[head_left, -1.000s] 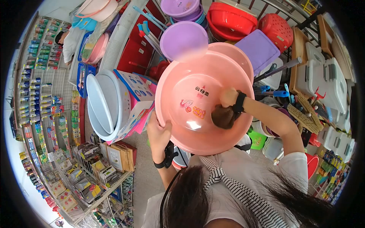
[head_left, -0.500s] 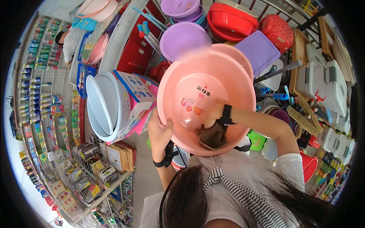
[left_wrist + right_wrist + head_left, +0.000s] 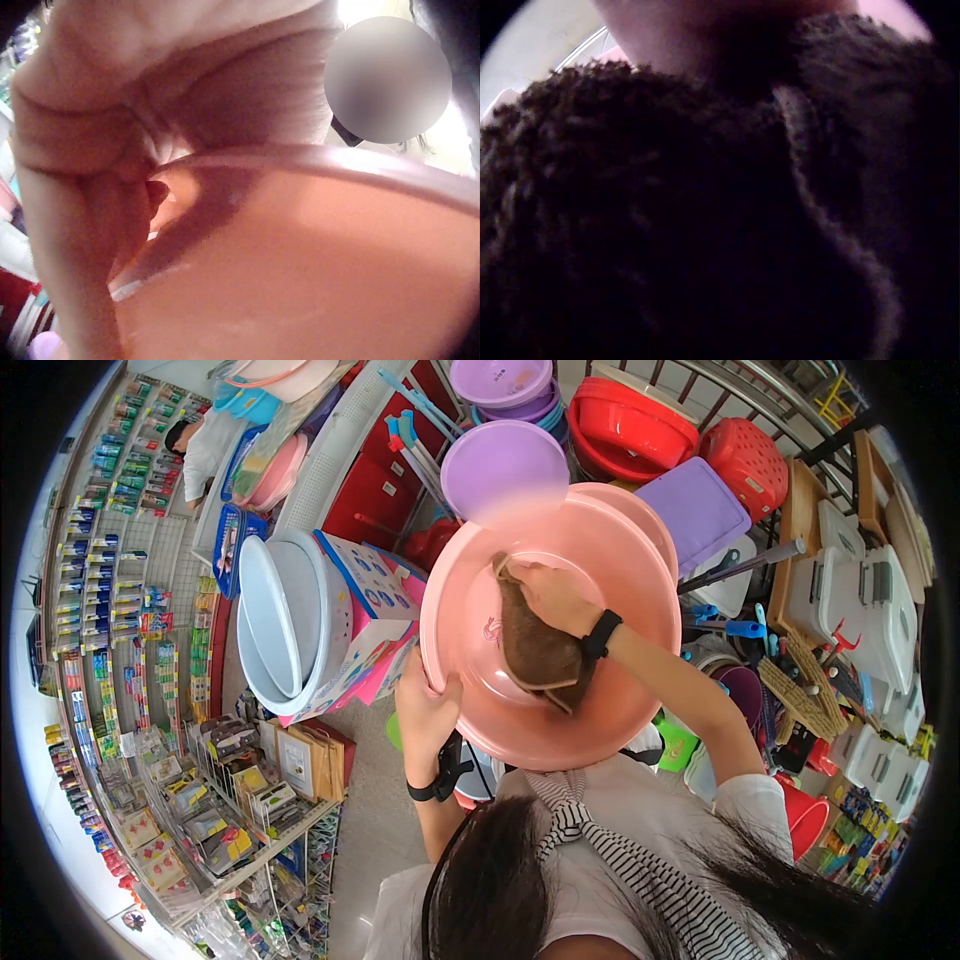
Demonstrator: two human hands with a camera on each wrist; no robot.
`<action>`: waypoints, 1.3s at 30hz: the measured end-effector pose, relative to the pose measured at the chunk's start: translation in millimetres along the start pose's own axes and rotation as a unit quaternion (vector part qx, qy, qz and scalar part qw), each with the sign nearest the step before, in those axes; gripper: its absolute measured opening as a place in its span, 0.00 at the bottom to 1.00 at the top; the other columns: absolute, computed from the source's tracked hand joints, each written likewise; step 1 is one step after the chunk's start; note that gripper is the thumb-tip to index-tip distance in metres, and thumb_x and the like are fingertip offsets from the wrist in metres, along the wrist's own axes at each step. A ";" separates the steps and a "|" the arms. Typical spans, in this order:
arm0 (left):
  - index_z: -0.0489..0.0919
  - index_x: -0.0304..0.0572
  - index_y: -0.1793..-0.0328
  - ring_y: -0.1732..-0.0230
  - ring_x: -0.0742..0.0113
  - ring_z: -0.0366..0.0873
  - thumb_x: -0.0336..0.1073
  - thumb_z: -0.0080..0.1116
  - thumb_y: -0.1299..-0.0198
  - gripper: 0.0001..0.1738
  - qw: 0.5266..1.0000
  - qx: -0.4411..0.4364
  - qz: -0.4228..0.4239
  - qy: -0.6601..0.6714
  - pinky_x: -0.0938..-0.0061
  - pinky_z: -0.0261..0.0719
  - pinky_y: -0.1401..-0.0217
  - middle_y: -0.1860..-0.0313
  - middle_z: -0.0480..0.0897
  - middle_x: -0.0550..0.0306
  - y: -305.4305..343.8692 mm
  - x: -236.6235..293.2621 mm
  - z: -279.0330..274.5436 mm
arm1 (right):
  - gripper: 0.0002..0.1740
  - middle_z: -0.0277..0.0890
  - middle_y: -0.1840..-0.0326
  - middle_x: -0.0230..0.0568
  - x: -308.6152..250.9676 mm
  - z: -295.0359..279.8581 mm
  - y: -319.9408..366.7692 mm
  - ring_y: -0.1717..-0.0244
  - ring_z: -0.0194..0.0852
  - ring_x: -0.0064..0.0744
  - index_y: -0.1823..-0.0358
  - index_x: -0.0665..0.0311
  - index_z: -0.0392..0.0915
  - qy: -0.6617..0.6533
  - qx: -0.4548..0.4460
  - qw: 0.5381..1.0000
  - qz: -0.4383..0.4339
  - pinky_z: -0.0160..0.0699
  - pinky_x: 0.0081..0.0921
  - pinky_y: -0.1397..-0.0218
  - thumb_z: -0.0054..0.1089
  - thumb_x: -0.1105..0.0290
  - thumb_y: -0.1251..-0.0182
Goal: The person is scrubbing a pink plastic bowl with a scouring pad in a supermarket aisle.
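A large pink plastic basin (image 3: 640, 590) is tilted open toward the person, with a second pink basin (image 3: 645, 520) behind it. My left hand (image 3: 428, 705) grips its left rim, thumb on the inner side. In the left wrist view the hand (image 3: 82, 150) wraps over the basin's edge (image 3: 315, 247). Inside the basin my right hand (image 3: 555, 598) holds a brown cloth (image 3: 535, 645) against the bottom, fingers bunched at its upper end. The cloth hangs down toward the near wall and covers most of the printed design. Its fuzzy pile and stitched edge fill the right wrist view.
Pale blue basins (image 3: 270, 620) lean against a patterned box (image 3: 375, 585) on the left. Purple basins (image 3: 505, 470), red basins (image 3: 630, 430) and a purple lid (image 3: 692, 515) stand beyond. Brushes (image 3: 805, 695) and lidded boxes (image 3: 850, 600) are at right, a goods rack (image 3: 235, 800) at lower left.
My right hand has swept the brown cloth from the basin's near right side up and left across the bottom, and the cloth has spread out. My left hand keeps its grip on the rim.
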State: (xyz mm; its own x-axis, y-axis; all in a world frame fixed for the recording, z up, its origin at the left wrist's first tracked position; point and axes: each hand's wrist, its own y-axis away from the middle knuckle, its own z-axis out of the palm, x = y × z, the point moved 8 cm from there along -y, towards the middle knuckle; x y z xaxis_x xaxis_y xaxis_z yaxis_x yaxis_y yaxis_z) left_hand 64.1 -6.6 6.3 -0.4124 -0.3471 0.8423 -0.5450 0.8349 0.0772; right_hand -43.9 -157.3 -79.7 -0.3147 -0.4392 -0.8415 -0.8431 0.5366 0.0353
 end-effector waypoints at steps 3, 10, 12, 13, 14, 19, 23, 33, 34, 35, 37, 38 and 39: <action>0.76 0.32 0.48 0.59 0.51 0.81 0.25 0.56 0.50 0.20 1.000 0.008 -0.002 0.009 0.65 0.76 0.52 0.61 0.82 0.42 0.2 -0.5 1.5 | 0.16 0.81 0.62 0.44 9.1 -1.3 6.1 0.62 0.82 0.48 0.43 0.56 0.72 0.176 0.015 0.983 0.041 0.78 0.46 0.57 0.43 0.68 0.31; 0.75 0.29 0.45 0.54 0.68 0.78 0.21 0.52 0.50 0.22 0.999 -0.029 -0.018 0.007 0.74 0.73 0.46 0.54 0.82 0.50 1.2 -3.8 6.1 | 0.23 0.80 0.66 0.37 -41.9 36.5 45.6 0.69 0.82 0.41 0.42 0.42 0.74 0.271 -0.041 0.932 -0.236 0.80 0.43 0.67 0.52 0.68 0.40; 0.75 0.29 0.45 0.53 0.68 0.78 0.21 0.52 0.50 0.22 0.999 -0.019 -0.012 0.024 0.74 0.72 0.45 0.54 0.82 0.50 3.6 -3.5 3.2 | 0.19 0.80 0.71 0.37 -30.7 8.4 26.2 0.71 0.81 0.40 0.46 0.45 0.77 0.184 -0.005 0.965 -0.186 0.80 0.38 0.67 0.50 0.70 0.39; 0.74 0.29 0.44 0.52 0.67 0.78 0.21 0.52 0.50 0.23 0.999 -0.020 -0.015 0.027 0.74 0.72 0.45 0.54 0.82 0.50 3.2 -3.8 3.1 | 0.17 0.81 0.69 0.39 -30.4 5.2 25.9 0.70 0.80 0.42 0.47 0.46 0.77 0.140 -0.026 0.973 -0.182 0.79 0.38 0.66 0.50 0.69 0.36; 0.74 0.29 0.44 0.52 0.67 0.78 0.21 0.52 0.50 0.23 0.999 -0.018 -0.021 0.030 0.74 0.72 0.44 0.53 0.82 0.50 5.3 -4.9 2.5 | 0.16 0.80 0.69 0.39 -8.4 -8.4 16.6 0.70 0.80 0.43 0.47 0.47 0.77 0.212 0.038 0.970 -0.116 0.79 0.39 0.65 0.50 0.69 0.36; 0.75 0.31 0.48 0.60 0.55 0.81 0.24 0.55 0.51 0.20 0.999 0.018 -0.001 0.028 0.67 0.76 0.52 0.61 0.82 0.44 4.6 -5.2 0.2 | 0.15 0.80 0.69 0.39 53.1 -20.2 10.1 0.69 0.81 0.44 0.48 0.49 0.75 0.235 0.094 0.967 0.008 0.79 0.42 0.63 0.50 0.67 0.36; 0.76 0.31 0.48 0.60 0.54 0.82 0.24 0.54 0.51 0.20 1.000 0.007 -0.023 0.014 0.67 0.76 0.52 0.60 0.83 0.43 1.3 -23.1 0.6 | 0.13 0.79 0.72 0.40 -14.0 27.6 50.0 0.69 0.81 0.43 0.52 0.45 0.76 0.281 -0.168 0.938 -0.118 0.78 0.44 0.65 0.51 0.66 0.39; 0.76 0.32 0.47 0.58 0.55 0.83 0.25 0.55 0.50 0.21 0.999 0.010 -0.008 0.041 0.67 0.76 0.51 0.60 0.83 0.42 1.5 -10.2 -0.4 | 0.14 0.81 0.69 0.41 65.6 -38.6 9.1 0.66 0.81 0.44 0.56 0.51 0.82 0.130 0.059 0.989 0.031 0.78 0.38 0.61 0.50 0.70 0.39; 0.76 0.32 0.47 0.58 0.55 0.83 0.25 0.55 0.50 0.21 0.999 0.009 -0.016 0.031 0.67 0.76 0.52 0.60 0.83 0.42 1.6 -9.6 -0.1 | 0.11 0.81 0.68 0.43 86.1 -44.5 6.5 0.67 0.80 0.46 0.59 0.53 0.81 0.207 0.062 0.976 0.029 0.78 0.41 0.63 0.53 0.71 0.41; 0.76 0.32 0.47 0.59 0.55 0.83 0.24 0.55 0.50 0.20 0.999 0.010 -0.025 0.022 0.67 0.77 0.52 0.60 0.83 0.42 2.6 -9.4 -0.2 | 0.11 0.81 0.68 0.43 83.3 -38.4 12.6 0.67 0.80 0.46 0.59 0.53 0.81 0.207 0.062 0.976 0.029 0.78 0.41 0.63 0.53 0.71 0.41; 0.76 0.32 0.48 0.59 0.54 0.83 0.24 0.55 0.50 0.20 1.000 0.009 -0.028 0.001 0.67 0.77 0.53 0.61 0.83 0.42 -1.2 -5.5 1.9 | 0.08 0.81 0.69 0.45 75.3 -13.9 28.8 0.69 0.80 0.48 0.62 0.55 0.80 0.294 -0.008 0.954 0.055 0.79 0.42 0.65 0.55 0.70 0.43; 0.75 0.32 0.48 0.60 0.54 0.83 0.24 0.55 0.51 0.20 0.999 0.007 -0.032 -0.022 0.67 0.77 0.53 0.61 0.83 0.42 -2.2 -4.2 2.1 | 0.06 0.80 0.70 0.46 66.5 -15.5 28.0 0.70 0.80 0.48 0.65 0.57 0.79 0.290 -0.035 0.954 0.065 0.78 0.45 0.69 0.56 0.69 0.44; 0.75 0.32 0.48 0.60 0.54 0.83 0.24 0.55 0.51 0.20 0.999 0.006 -0.032 -0.020 0.67 0.77 0.53 0.61 0.83 0.42 -3.3 -2.9 2.4 | 0.07 0.79 0.74 0.43 59.4 -2.2 36.1 0.71 0.80 0.46 0.65 0.58 0.79 0.277 -0.045 0.960 0.023 0.77 0.45 0.72 0.56 0.69 0.44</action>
State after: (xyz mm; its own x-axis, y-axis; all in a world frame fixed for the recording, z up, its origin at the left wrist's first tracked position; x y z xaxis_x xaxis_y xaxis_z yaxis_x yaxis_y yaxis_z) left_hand 65.3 -9.4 2.2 -0.4054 -0.4165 0.8138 -0.5795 0.8055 0.1236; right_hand -94.0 -165.6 -127.3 -0.5155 -0.7449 -0.4235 -0.8489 0.5114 0.1338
